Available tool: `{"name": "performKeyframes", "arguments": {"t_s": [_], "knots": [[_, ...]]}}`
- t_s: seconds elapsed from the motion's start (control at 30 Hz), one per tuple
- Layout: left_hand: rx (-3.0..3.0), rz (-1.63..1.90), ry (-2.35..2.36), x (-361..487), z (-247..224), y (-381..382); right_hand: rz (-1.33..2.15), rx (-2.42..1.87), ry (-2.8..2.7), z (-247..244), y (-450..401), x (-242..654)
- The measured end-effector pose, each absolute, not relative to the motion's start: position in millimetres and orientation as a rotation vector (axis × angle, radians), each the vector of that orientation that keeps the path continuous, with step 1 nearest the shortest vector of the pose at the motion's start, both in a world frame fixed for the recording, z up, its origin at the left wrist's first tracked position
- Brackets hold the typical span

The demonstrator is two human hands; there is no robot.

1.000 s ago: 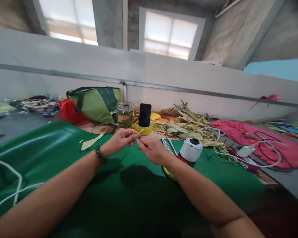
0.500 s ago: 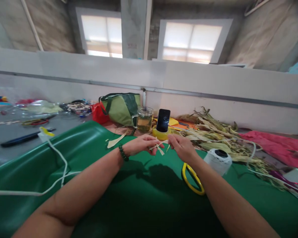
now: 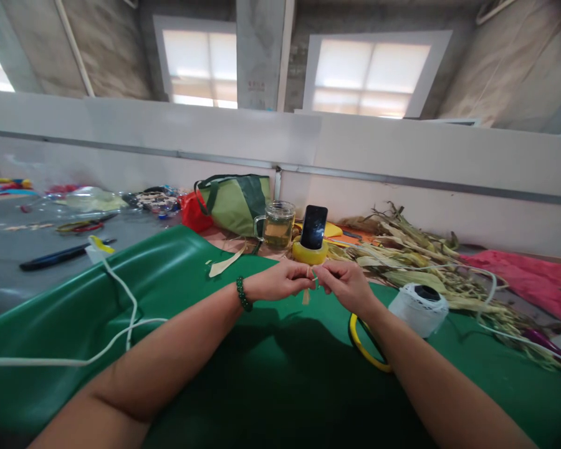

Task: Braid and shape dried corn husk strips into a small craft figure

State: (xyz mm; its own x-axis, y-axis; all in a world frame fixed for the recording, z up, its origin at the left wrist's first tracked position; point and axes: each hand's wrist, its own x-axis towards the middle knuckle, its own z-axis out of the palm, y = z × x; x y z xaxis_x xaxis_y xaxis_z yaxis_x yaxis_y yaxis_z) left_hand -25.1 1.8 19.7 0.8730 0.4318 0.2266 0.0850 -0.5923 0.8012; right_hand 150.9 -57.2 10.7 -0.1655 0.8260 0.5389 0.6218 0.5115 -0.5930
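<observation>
My left hand, with a green bead bracelet at its wrist, pinches a pale strip of corn husk whose end hangs below the fingertips. Close against it, my right hand has its thumb and fingers pressed together on the same husk piece; the exact grip is partly hidden. Both hands are above a green mat. Under my right forearm lies a yellow-handled tool, mostly covered. Another husk piece rests on the mat beyond my left wrist.
Behind the hands, a phone leans on a yellow tape roll beside a glass mug. Dried corn husks are heaped at right, near a white thread spool. A white cable crosses the mat's left side.
My hands have come together; the right hand's fingers now meet the left's at the husk strip, which hangs downward. The view has shifted slightly left.
</observation>
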Motion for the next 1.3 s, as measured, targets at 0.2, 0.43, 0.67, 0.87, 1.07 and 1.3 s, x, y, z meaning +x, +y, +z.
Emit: {"name": "performKeyframes", "arguments": {"t_s": [0.2, 0.43, 0.67, 0.87, 1.07, 1.3], "knots": [[2.11, 0.563, 0.345, -26, 21, 3, 0.266, -1.179, -1.721, 11, -57, 149], [1.504, 0.726, 0.382, -26, 20, 8, 0.445, -1.048, -1.196, 11, -49, 150], [1.724, 0.798, 0.328, -20, 19, 0, 0.41, -1.059, -1.304, 10, -56, 138], [1.787, 0.939, 0.423, -24, 21, -3, 0.226, -1.122, -1.552, 6, -59, 140], [1.825, 0.952, 0.5, -23, 20, 0, 0.182, -1.105, -1.67, 11, -62, 147], [1.857, 0.783, 0.441, -24, 21, -1, 0.186, -1.182, -1.905, 14, -61, 147]]}}
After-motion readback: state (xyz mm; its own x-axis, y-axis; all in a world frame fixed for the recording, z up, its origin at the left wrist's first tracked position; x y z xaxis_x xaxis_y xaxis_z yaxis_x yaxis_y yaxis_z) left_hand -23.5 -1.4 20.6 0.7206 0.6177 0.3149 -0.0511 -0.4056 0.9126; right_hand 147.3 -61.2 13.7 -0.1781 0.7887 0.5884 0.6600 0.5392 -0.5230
